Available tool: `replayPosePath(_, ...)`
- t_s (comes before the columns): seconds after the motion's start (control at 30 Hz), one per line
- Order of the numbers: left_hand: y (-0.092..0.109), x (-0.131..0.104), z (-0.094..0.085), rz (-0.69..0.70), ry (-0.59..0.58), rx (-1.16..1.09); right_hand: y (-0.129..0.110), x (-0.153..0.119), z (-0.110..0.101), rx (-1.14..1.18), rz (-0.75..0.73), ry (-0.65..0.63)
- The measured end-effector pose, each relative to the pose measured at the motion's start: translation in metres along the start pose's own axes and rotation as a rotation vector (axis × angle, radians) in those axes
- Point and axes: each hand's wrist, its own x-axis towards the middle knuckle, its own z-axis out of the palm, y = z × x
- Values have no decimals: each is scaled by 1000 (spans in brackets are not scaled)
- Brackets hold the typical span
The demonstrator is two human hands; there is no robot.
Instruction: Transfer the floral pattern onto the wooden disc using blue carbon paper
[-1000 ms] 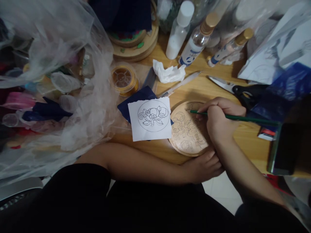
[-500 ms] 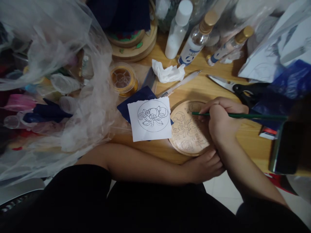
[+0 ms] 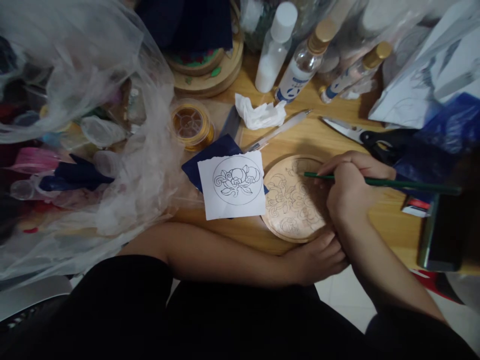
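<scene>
A green pencil [image 3: 405, 185] lies pinched in my right hand [image 3: 350, 187], which is closed around it. Its tip is over the upper part of a round embroidery hoop [image 3: 275, 232] with pale cloth that carries line-drawn flowers and curls. My left hand [image 3: 317, 257] grips the hoop's lower right rim with curled fingers, its thumb hidden. Beside the hoop on the left, a torn white paper [image 3: 210, 207] bears a flower drawing inside a circle. Under this paper is dark blue cloth [image 3: 193, 167].
Behind the hoop lie a pen [image 3: 281, 129], crumpled tissue [image 3: 258, 114] and scissors [image 3: 345, 129]. A spool of gold thread [image 3: 191, 125] sits left of them. Several bottles [image 3: 294, 75] stand at the back. Clear plastic bags [image 3: 150, 130] fill the left side; a phone [image 3: 442, 235] is at right.
My right hand and the pencil have shifted slightly right, the tip moving away from the small motif near the hoop's top. My left hand stays on the rim.
</scene>
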Motion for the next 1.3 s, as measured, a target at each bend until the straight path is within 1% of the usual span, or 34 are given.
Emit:
replayPosePath(0.07,0,0,0,14,-23,4,-1,0,1,-1,7,-11)
replayPosePath(0.13,0,0,0,11,-19,7,-2,0,1,2,13,-19)
replayPosePath(0.33,3,-1,4,-57,101,10,2,0,0,-9,48,-15)
replayPosePath(0.53,2,0,3,-54,101,4,3,0,-1,28,9,-26)
replayPosePath(0.6,1,0,2,-54,91,11,4,1,-1,45,-3,-9)
replayPosePath(0.7,0,0,0,-24,40,21,5,2,-2,26,-15,41)
replayPosePath(0.77,0,0,-1,-7,13,24,3,2,-3,8,9,16)
replayPosePath(0.83,1,0,0,-5,18,23,1,1,-4,2,19,-30)
replayPosePath(0.9,2,-1,2,-8,33,22,0,0,-4,-11,-1,-65)
replayPosePath(1.07,2,-1,3,-21,49,7,3,-1,-4,-36,-40,-105)
replayPosePath(1.13,2,0,3,-9,29,0,4,-1,-4,-29,-31,-109)
replayPosePath(1.3,0,1,0,44,-70,9,3,-2,-5,-44,-14,-126)
